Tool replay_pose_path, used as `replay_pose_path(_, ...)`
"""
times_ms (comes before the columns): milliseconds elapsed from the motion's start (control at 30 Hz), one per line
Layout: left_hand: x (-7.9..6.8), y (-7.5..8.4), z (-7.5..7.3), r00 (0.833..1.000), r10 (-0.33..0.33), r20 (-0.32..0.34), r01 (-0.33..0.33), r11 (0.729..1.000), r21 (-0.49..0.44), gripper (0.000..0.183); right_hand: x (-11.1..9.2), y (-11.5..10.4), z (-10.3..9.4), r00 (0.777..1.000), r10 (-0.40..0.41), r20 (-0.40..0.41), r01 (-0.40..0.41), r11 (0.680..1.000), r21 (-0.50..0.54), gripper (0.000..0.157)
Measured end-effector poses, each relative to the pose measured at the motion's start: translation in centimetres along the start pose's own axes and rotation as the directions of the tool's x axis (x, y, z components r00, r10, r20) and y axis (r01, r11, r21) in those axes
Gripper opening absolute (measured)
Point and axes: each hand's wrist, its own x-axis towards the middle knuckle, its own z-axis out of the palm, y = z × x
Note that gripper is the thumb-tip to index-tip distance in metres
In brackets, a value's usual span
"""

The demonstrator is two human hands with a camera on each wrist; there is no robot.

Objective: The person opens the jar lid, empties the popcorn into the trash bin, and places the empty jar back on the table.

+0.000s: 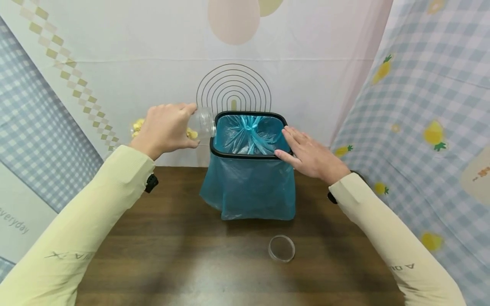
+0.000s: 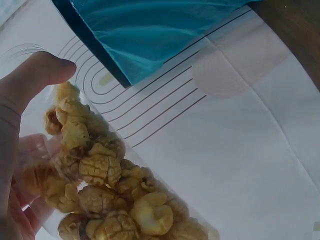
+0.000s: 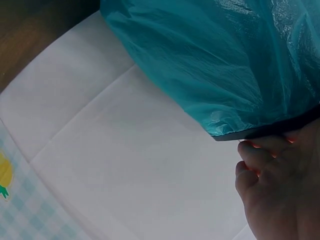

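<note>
My left hand (image 1: 166,127) grips a clear plastic jar (image 1: 204,121) lying on its side in the air, its mouth end right at the left edge of the bin's rim. Yellowish popcorn (image 2: 105,185) fills much of the jar in the left wrist view. The trash bin (image 1: 252,156) has a black rim and a translucent blue bag (image 1: 256,187) draped over its outside, with gathered, twisted plastic inside. My right hand (image 1: 310,155) rests on the right side of that rim, fingers extended along it and thumb toward the front corner.
A round clear lid (image 1: 281,248) lies on the brown wooden table (image 1: 172,255), in front of the bin. Behind stands a white patterned cloth (image 1: 153,76), and blue checked cloth with pineapple prints (image 1: 413,106) hangs at the right.
</note>
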Motion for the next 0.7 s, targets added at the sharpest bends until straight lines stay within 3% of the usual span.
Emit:
replay_pose_path(400, 1.7, 1.0, 0.7, 0.996, 0.084, 0.0, -0.084, 0.995, 0.057, 0.075, -0.4, -0.2, -0.2, 1.0, 0.002, 0.003, -0.002, 1.0, 0.015, 0.09)
replay_pose_path(700, 2.3, 1.6, 1.2, 0.984, 0.175, -0.028, -0.17, 0.978, 0.124, 0.073, -0.4, -0.2, 0.0, 1.0, 0.013, 0.004, -0.013, 1.0, 0.022, 0.091)
